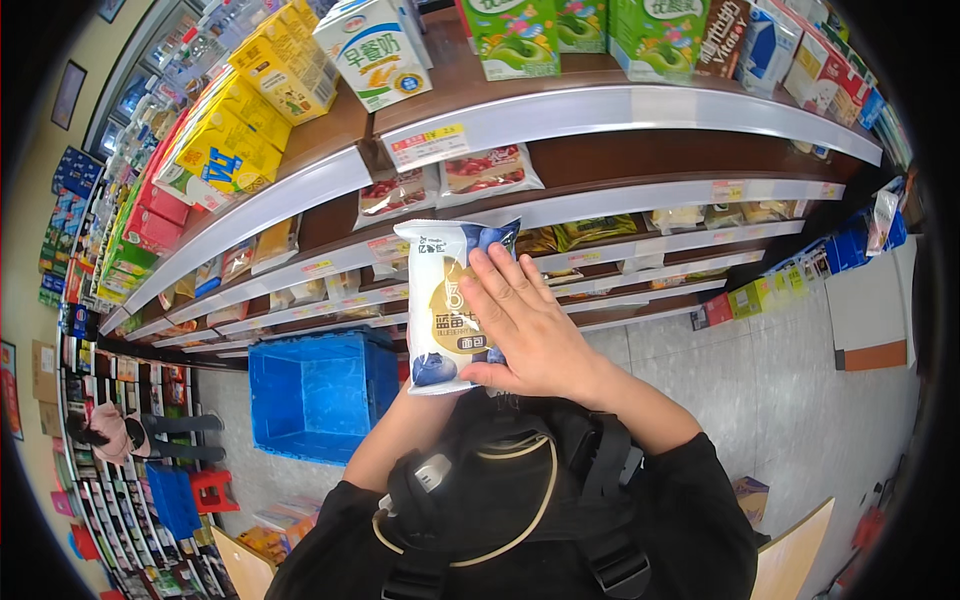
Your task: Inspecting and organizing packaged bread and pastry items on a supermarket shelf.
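A white and blue plastic packet of blueberry bread (442,300) is held upright in front of my chest, its printed front facing me. My right hand (521,322) lies flat across the packet's right part, fingers pointing up and left. Of my left arm, the forearm shows below the packet; my left hand is hidden behind it. Beyond the packet, two packs of red-printed bread (487,174) lie on the shelf below the drink cartons.
Green drink cartons (514,37), a white milk carton (375,56) and yellow cartons (285,64) stand on the upper shelf (637,109). A blue plastic crate (307,397) is on the floor at left. A person (112,435) stands by shelves far left.
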